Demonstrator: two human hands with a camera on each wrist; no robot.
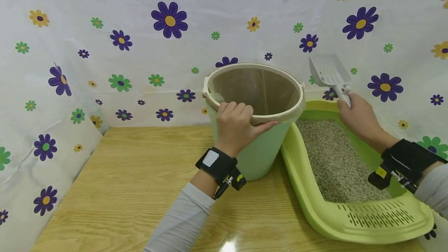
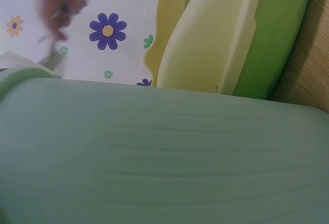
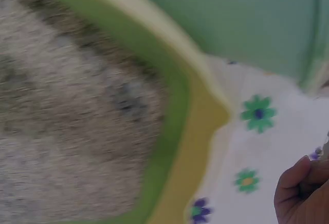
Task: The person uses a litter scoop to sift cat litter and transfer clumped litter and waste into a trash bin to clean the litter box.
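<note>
My right hand [image 1: 360, 118] grips the scoop [image 1: 331, 71] by its handle, upper right; my left hand [image 1: 234, 125] curls over the bin [image 1: 260, 151] rim, centre. Leaning hard there could tip it; swinging too low could knock the scoop against the litter tray [image 1: 298, 160].

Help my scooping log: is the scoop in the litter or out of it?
Out: in the head view, the right hand holds the scoop up, clear of the litter.
</note>
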